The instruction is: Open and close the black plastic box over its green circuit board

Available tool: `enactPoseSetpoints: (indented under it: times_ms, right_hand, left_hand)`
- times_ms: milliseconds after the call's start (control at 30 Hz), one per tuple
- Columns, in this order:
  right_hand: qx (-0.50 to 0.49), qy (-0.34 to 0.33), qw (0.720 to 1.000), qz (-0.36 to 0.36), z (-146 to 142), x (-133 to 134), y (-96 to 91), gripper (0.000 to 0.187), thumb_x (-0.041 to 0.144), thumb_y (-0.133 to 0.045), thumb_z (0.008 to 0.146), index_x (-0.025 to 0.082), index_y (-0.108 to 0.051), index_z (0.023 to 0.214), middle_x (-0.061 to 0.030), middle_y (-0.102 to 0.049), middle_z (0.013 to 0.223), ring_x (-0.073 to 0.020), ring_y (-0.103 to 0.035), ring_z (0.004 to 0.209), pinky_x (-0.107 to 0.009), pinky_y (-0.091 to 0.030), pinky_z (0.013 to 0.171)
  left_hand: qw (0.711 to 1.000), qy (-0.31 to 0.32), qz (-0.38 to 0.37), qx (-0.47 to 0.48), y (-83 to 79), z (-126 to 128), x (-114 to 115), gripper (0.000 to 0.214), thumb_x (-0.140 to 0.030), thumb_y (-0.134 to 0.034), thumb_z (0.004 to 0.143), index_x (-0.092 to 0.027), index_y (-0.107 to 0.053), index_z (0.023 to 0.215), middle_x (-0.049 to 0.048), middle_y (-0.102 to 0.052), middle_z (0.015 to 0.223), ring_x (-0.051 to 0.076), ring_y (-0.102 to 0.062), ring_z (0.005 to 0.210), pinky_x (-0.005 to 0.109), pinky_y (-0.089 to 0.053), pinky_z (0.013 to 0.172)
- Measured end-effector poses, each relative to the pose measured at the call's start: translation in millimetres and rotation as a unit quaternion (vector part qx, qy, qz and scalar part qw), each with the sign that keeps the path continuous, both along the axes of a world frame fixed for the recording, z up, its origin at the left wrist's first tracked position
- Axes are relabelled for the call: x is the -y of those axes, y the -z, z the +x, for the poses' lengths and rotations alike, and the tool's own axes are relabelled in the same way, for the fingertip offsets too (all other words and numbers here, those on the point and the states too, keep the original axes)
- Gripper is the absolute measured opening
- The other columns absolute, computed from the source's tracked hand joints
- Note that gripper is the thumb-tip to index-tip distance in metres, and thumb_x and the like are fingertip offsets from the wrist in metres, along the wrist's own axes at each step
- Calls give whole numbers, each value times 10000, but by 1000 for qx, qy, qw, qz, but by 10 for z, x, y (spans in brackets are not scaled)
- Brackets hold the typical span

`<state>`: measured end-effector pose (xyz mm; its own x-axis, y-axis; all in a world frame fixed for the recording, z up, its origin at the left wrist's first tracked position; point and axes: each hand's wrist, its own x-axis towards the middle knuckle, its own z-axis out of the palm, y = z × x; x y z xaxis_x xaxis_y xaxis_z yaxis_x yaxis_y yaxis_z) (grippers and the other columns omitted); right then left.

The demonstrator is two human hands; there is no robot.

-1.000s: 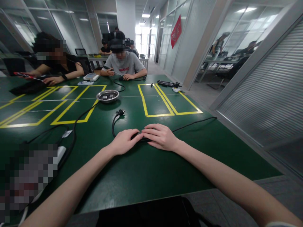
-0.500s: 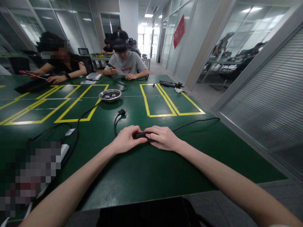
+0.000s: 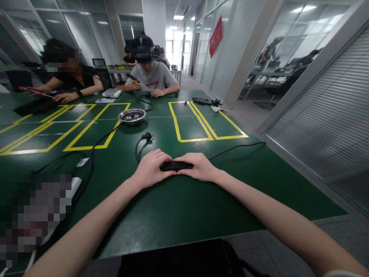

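Note:
A black power adapter (image 3: pixel 176 166) lies low over the green table (image 3: pixel 184 215) between my two hands. My left hand (image 3: pixel 151 167) grips its left end, thumb on the near side and fingers over the far side. My right hand (image 3: pixel 198 166) pinches the right end in the same way, and the fingertips of both hands nearly meet. From behind my left hand a black cord curves up to a mains plug (image 3: pixel 147 136), prongs pointing right. A thin black cable (image 3: pixel 236 147) runs from behind my right hand toward the table's right edge.
A metal bowl (image 3: pixel 132 116) with small metal parts stands ahead on the left. Yellow tape (image 3: pixel 196 140) marks rectangles on the table. A black folded tripod-like item (image 3: pixel 206 101) lies at the far right. Across the table two people work with tools. A blurred-out object (image 3: pixel 40 215) sits near left.
My right hand's fingers have shifted off the adapter's top to its right end, so more of the adapter shows. The view has moved slightly.

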<state>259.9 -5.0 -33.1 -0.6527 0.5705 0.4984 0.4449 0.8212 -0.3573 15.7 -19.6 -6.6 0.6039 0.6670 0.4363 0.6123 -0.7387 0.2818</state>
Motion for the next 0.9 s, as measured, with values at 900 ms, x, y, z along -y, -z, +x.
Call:
enactPoseSetpoints:
  times_ms: [900]
  right_hand:
    - [-147,469,869,53,1011,-687,-13,523,396,-553,911,162,-635,1372,-158,-672,1071,-328,-646,965,-486,-531,890]
  left_hand:
    - [998,1,-40,-54,116,-72,-117,279,-316,-570,984,-210,-717,1196,105,-693,1304,276,-569,1281,494,-439,1096]
